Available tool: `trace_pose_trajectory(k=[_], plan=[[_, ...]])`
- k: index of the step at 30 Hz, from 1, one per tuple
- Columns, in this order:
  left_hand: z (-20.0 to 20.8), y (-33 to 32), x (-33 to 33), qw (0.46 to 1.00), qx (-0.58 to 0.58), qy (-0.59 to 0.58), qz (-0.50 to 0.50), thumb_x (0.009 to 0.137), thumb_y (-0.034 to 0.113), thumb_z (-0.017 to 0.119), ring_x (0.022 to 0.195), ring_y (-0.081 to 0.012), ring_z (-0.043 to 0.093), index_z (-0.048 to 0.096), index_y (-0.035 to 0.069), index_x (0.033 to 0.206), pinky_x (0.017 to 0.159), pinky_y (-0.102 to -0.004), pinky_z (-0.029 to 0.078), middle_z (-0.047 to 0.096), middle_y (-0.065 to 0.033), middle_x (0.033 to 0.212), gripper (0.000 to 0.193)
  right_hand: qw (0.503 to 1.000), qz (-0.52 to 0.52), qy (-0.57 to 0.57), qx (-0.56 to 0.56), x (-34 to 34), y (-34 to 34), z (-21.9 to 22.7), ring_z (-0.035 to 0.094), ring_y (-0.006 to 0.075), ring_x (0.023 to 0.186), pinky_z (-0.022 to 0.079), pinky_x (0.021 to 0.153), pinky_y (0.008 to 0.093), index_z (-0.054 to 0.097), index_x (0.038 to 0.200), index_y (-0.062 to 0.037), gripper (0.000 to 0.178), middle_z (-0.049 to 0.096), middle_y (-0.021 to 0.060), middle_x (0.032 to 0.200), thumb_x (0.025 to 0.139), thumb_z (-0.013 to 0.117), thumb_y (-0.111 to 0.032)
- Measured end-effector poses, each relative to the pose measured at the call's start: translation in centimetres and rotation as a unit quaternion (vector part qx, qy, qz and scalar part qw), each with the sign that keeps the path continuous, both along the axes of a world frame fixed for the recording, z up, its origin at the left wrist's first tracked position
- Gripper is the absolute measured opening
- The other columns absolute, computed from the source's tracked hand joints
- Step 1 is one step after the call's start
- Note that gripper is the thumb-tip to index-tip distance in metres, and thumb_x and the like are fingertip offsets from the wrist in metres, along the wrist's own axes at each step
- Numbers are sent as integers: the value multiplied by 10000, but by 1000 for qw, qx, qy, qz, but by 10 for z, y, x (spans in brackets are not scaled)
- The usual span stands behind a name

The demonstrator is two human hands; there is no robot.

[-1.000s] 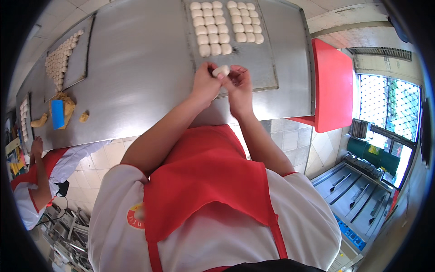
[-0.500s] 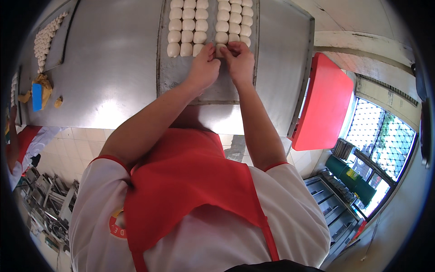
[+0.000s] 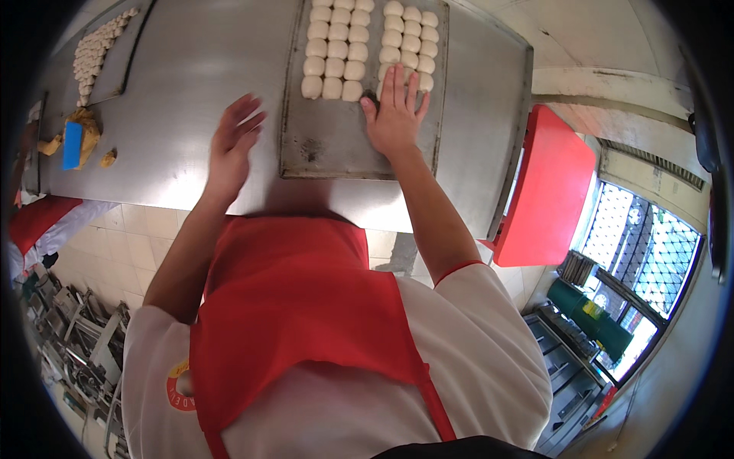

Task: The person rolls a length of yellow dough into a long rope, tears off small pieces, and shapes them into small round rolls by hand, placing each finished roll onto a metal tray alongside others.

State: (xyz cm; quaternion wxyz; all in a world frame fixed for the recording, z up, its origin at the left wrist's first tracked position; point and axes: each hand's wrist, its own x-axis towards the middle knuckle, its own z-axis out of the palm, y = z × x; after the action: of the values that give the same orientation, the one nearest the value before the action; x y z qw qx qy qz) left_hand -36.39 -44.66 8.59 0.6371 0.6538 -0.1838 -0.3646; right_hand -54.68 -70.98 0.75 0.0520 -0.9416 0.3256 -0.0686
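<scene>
Right hand (image 3: 396, 115): flat, palm down, fingers spread, pressed on the metal baking tray (image 3: 325, 149) at the near end of the right block of dough balls (image 3: 407, 34); fingertips touch the nearest balls; nothing gripped. Half a second ago both hands pinched together at this spot.
Left hand (image 3: 232, 145): now drawn apart to the left, blurred, open and empty, over the bare steel table (image 3: 176, 84) just beside the tray's left edge.
Left block of dough balls (image 3: 336, 46): rows unchanged.
Far left: second tray of dough pieces (image 3: 95, 50), blue scraper (image 3: 72, 144) on a dough lump (image 3: 90, 126).
Right: red board (image 3: 547, 191) beyond the table end
</scene>
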Motion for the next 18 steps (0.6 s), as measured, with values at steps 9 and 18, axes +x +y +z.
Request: trace_pose_trajectory(k=[9, 18], plan=[[-39, 270, 185, 820, 318, -443, 172, 924, 109, 738, 1410, -365, 562, 526, 55, 1527, 1193, -459, 436, 597, -197, 1501, 642, 972, 9, -221, -74, 16, 43, 51, 429, 453, 1494, 330, 1232, 514, 523, 1554, 9, 555, 453, 251, 1639, 1124, 505, -341], [-62, 340, 294, 859, 253, -442, 37, 890, 194, 818, 1156, -399, 651, 690, 49, 1308, 1010, -464, 543, 664, -180, 1228, 460, 903, 152, -258, 308, 243, 294, 49, 672, 351, 1192, 506, 1080, 468, 713, 1325, -35, 329, 673, 191, 1347, 1047, 665, -204]])
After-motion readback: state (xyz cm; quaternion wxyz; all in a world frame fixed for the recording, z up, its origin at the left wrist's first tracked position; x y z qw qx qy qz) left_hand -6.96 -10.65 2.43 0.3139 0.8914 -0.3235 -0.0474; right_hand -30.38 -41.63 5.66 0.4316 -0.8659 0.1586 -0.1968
